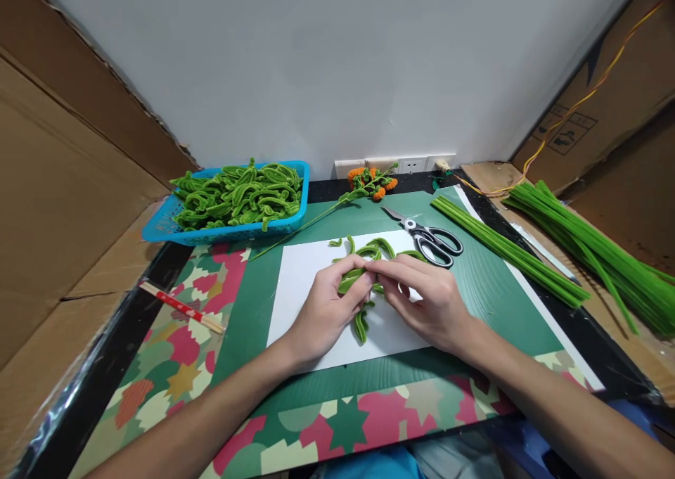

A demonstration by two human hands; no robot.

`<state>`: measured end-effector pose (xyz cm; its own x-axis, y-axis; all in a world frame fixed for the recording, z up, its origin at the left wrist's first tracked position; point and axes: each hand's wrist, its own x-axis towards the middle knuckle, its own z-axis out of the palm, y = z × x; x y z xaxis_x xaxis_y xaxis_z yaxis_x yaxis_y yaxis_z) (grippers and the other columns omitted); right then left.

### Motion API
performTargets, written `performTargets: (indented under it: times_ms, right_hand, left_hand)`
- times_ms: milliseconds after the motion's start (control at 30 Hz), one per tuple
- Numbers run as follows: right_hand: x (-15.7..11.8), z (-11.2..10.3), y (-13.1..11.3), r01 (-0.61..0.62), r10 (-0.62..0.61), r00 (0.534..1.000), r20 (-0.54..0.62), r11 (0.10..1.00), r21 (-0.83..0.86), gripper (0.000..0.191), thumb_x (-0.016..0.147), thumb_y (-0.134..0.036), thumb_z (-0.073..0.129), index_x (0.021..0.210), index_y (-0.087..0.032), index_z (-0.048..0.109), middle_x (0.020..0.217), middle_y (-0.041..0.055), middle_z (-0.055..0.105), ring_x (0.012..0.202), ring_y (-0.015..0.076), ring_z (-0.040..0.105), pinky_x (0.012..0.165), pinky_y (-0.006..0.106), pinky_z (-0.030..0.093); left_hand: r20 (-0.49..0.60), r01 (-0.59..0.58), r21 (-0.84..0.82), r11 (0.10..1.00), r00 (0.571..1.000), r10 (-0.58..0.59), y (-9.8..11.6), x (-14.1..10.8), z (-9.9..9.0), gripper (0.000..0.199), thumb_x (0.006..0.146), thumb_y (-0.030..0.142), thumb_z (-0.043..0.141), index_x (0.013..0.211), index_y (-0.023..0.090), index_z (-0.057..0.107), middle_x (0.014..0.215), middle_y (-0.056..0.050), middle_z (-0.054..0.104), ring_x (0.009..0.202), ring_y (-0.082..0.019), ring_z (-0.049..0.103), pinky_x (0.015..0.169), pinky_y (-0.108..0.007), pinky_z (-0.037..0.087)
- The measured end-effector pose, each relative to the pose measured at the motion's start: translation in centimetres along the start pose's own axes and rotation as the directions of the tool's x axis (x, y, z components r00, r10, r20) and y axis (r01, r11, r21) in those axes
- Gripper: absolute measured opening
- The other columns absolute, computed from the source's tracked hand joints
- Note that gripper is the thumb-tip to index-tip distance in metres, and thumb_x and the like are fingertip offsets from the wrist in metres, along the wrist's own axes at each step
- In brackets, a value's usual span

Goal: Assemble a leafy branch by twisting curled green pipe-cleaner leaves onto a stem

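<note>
Over a white sheet of paper (306,324), my left hand (330,303) and my right hand (427,292) meet fingertip to fingertip. A bent piece of green pipe cleaner (348,280) is pinched between my left thumb and fingers. My right fingertips close against the same spot; their grip is partly hidden, though the piece seems to reach them. Several short curled green pipe cleaner pieces (361,328) lie on the paper below and behind my hands. Scissors (429,236) with black and grey handles rest just beyond my right hand, blades partly apart.
A blue basket (226,236) heaped with curled green pieces stands back left. Behind the paper lies a stem with orange pipe-cleaner flowers (372,180). Straight green pipe cleaners (509,250) lie at right, beside a larger bundle (601,250). Chopsticks (182,307) in a red wrapper lie left.
</note>
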<state>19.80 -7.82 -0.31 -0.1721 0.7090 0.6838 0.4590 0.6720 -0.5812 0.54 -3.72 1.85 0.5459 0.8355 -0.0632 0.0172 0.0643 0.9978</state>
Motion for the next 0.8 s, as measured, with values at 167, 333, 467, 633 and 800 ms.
performTargets:
  times_ms: [167, 333, 467, 633, 800]
  right_hand:
    - [0.1, -0.1, -0.3, -0.113, 0.112, 0.994, 0.017, 0.992, 0.047, 0.035, 0.104, -0.009, 0.059, 0.134, -0.023, 0.073, 0.11, 0.007, 0.081, 0.088, 0.017, 0.076, 0.076, 0.029, 0.062]
    - [0.3, 0.0, -1.0, -0.256, 0.258, 0.966, 0.022, 0.944, 0.208, 0.035, 0.101, -0.009, 0.062, 0.13, -0.022, 0.077, 0.113, 0.0059, 0.084, 0.083, 0.0145, 0.077, 0.069, 0.024, 0.062]
    - [0.8, 0.1, -1.5, -0.377, 0.384, 0.922, 0.049, 0.861, 0.341, 0.029, 0.099, -0.014, 0.066, 0.123, -0.019, 0.081, 0.102, 0.0059, 0.085, 0.067, 0.0122, 0.074, 0.055, 0.02, 0.057]
    - [1.0, 0.2, -1.7, -0.421, 0.435, 0.897, 0.072, 0.797, 0.432, 0.026, 0.098, -0.017, 0.067, 0.121, -0.017, 0.081, 0.088, 0.0045, 0.083, 0.058, 0.0108, 0.071, 0.055, 0.02, 0.057]
    - [0.5, 0.2, -1.8, -0.343, 0.342, 0.938, 0.059, 0.885, 0.316, 0.033, 0.101, -0.014, 0.064, 0.131, -0.019, 0.077, 0.09, 0.0033, 0.082, 0.068, 0.0122, 0.074, 0.059, 0.019, 0.058]
  left_hand:
    - [-0.011, -0.094, 0.237, 0.967, 0.995, 0.099, 0.0, -0.1, -0.3, 0.025, 0.107, 0.043, 0.064, 0.108, 0.019, 0.071, 0.087, 0.001, 0.064, 0.065, -0.01, 0.051, 0.059, -0.021, 0.042]
    - [-0.017, -0.148, 0.331, 0.932, 0.987, 0.162, 0.3, -0.1, -0.3, 0.024, 0.11, 0.038, 0.059, 0.112, 0.019, 0.074, 0.097, -0.002, 0.071, 0.087, -0.016, 0.064, 0.078, -0.026, 0.051]
    - [-0.027, -0.158, 0.34, 0.927, 0.984, 0.178, 0.3, -0.1, -0.1, 0.022, 0.11, 0.037, 0.06, 0.113, 0.019, 0.074, 0.097, -0.002, 0.073, 0.09, -0.017, 0.067, 0.079, -0.026, 0.053]
    - [-0.075, -0.13, 0.252, 0.959, 0.985, 0.154, 0.2, -0.3, 0.2, 0.022, 0.107, 0.04, 0.065, 0.107, 0.019, 0.072, 0.092, -0.001, 0.072, 0.079, -0.015, 0.067, 0.07, -0.023, 0.054]
    - [-0.127, -0.049, 0.132, 0.99, 0.99, 0.065, -0.2, -0.4, 0.0, 0.027, 0.101, 0.047, 0.072, 0.102, 0.02, 0.07, 0.076, 0.002, 0.064, 0.057, -0.011, 0.053, 0.052, -0.02, 0.042]
